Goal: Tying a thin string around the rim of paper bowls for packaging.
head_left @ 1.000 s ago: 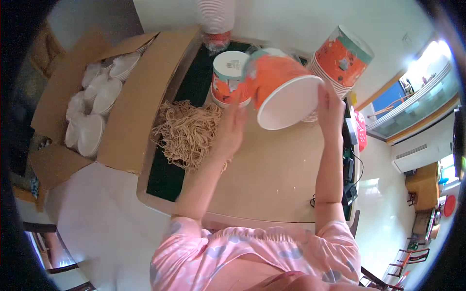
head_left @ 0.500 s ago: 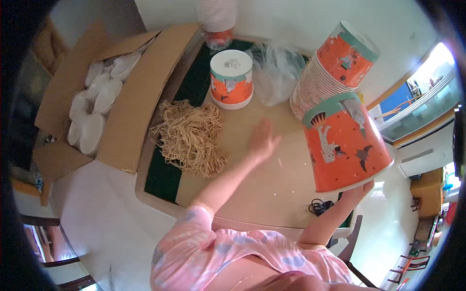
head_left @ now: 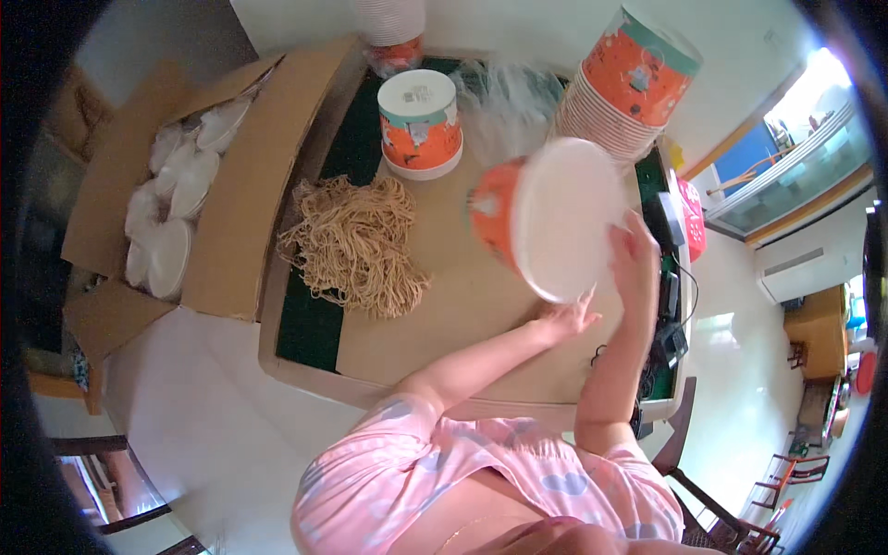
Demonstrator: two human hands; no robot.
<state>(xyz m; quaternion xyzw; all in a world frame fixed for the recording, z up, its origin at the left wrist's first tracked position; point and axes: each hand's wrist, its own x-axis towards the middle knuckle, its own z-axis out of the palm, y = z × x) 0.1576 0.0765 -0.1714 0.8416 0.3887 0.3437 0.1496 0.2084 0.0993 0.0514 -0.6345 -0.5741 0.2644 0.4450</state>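
An orange paper bucket (head_left: 497, 209) with a green band is tilted in mid-air over the table, its round white end (head_left: 569, 222) facing me. Motion blurs it, and I cannot tell whether that end is a lid or the open inside. My right hand (head_left: 635, 264) grips it at the right rim, fingers curled. At the lower rim my left hand (head_left: 566, 322) supports it from beneath, thumb and fingers partly spread. Behind it leans a tall stack of nested buckets (head_left: 638, 79). Another bucket (head_left: 421, 129) stands upside down at the far middle.
A bundle of beige string (head_left: 356, 245) lies on the table (head_left: 444, 342). Left of it an open cardboard box (head_left: 264, 185) holds bagged white lids (head_left: 191, 185). Clear plastic (head_left: 507, 106) and a wrapped stack (head_left: 396, 42) are at the back. Black devices with cables (head_left: 668, 342) line the right edge.
The bucket has moved left and turned so its white end faces me. My left hand has come right to its lower rim; my right hand has risen along its right side.
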